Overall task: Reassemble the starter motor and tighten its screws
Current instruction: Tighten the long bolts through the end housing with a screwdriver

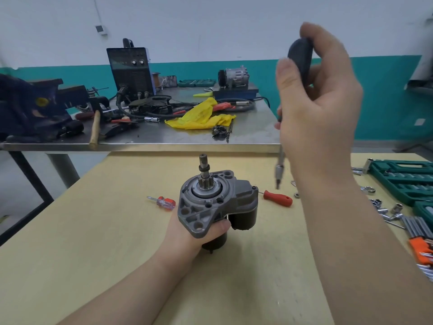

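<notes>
Head view: a wooden table (93, 231), a steel workbench (246, 134) behind it.
Starter motor (210, 200): upright on the table, pinion shaft pointing up.
Left hand (199, 233): fingers wrapped around the motor's body under the grey flange.
Right hand (321, 109): raised, clenched around the dark handle of a bit screwdriver (280, 165), tip down, right of the motor, apart from it.
Red screwdriver (277, 198): flat just right of the motor.

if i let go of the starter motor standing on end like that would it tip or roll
Probably tippy: the starter motor stands on its narrow black end, with the wide grey flange and pinion shaft up top, and the left hand grips it underneath. Once on its side, the round body might roll a little, though the flange should stop it. It looks cast metal, likely heavy.
</notes>
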